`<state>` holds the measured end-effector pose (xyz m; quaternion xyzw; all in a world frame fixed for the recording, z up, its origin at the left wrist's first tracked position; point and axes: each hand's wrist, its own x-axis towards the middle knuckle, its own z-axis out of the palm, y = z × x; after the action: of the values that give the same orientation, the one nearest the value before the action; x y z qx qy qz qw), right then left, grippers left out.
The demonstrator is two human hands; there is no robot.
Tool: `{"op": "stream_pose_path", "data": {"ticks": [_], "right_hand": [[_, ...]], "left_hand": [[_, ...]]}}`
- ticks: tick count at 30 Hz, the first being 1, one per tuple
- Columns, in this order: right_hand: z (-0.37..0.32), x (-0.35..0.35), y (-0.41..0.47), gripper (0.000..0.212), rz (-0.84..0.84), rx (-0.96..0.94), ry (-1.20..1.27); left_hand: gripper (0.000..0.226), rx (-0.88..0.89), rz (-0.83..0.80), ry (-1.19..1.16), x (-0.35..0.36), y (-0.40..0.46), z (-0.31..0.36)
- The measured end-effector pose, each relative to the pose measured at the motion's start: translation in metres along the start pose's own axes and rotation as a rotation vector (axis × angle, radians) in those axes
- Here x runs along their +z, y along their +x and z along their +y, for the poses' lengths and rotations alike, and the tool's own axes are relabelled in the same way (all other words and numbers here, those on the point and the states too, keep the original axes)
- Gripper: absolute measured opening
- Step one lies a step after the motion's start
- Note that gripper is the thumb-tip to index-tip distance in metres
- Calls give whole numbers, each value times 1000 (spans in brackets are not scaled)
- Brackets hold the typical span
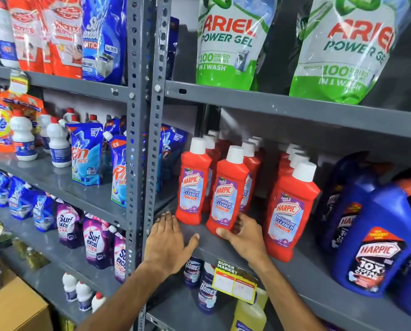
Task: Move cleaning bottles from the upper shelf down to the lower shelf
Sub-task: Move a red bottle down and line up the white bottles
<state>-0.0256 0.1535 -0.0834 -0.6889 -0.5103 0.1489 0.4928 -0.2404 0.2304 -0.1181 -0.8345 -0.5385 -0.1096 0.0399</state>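
Reaching up to the middle shelf, the person has the right hand (241, 231) wrapped round the foot of a red bottle (227, 191), thumb across its front corner and fingers curled behind its right side. That bottle stands upright at the front edge of the grey shelf (302, 271), white cap on top, purple label facing out. The left hand (168, 242) lies flat and relaxed, fingers spread, palm down on the shelf's front lip; it grips nothing and its fingertips stop just short of a second red bottle (193, 182), which stands just left of the held one. More red bottles queue behind these two in rows. To the right of the held bottle, a third row of red bottles (291, 209) runs back, its front one almost touching the right wrist. Further right stand big blue jugs (376, 240). Below the hands, a yellow price tag (235, 281) hangs from the shelf edge, and on the lower shelf (175, 309) stand blue-labelled bottles (206, 295) and a yellow bottle (249, 311). Above, green and white pouches (230, 41) sit on the top shelf.
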Motion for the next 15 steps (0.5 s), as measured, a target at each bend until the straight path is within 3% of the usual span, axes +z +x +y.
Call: {"op": "stream_pose_path", "data": {"ticks": [11, 15], "right_hand": [[-7, -2, -5, 66, -4, 17, -46], [-14, -7, -31, 74, 141, -77, -153]], "left_hand": [[119, -4, 7, -29, -6, -2, 0], [107, -11, 65, -82, -7, -15, 4]]}}
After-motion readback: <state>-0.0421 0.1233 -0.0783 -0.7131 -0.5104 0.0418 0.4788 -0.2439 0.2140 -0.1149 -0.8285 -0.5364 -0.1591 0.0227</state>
